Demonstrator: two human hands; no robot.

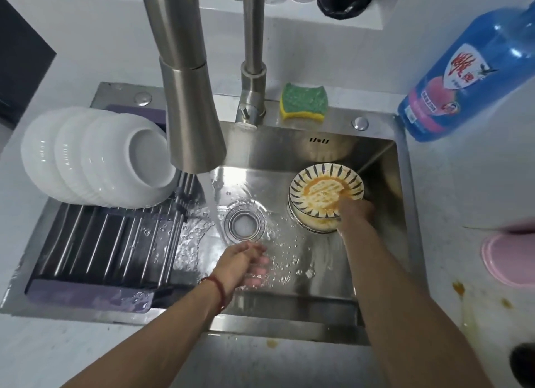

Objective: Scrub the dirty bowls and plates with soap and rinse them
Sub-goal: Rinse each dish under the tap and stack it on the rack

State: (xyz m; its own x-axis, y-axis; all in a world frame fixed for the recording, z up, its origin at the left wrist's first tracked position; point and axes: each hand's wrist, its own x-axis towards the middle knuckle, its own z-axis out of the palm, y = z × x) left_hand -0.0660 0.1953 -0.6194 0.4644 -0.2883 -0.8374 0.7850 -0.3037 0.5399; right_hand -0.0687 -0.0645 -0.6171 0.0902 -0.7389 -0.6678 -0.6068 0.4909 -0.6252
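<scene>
A striped bowl (325, 189) smeared with orange sauce stands at the right of the steel sink (376, 167), apparently on top of another dish. My right hand (354, 214) grips its near rim. My left hand (246, 261) hovers over the wet sink floor near the drain (244, 221), fingers relaxed and holding nothing. Water runs from the tap (194, 121) beside the drain. A green and yellow sponge (304, 105) lies on the sink's back ledge. A blue dish soap bottle (463, 78) stands on the counter at the right.
Three white bowls (95, 156) lean on the roll-up drying rack (110, 243) over the sink's left half. A pink object (509, 257) sits at the right edge of the counter, with orange sauce drips (459, 287) near it. Glass jars stand on the back shelf.
</scene>
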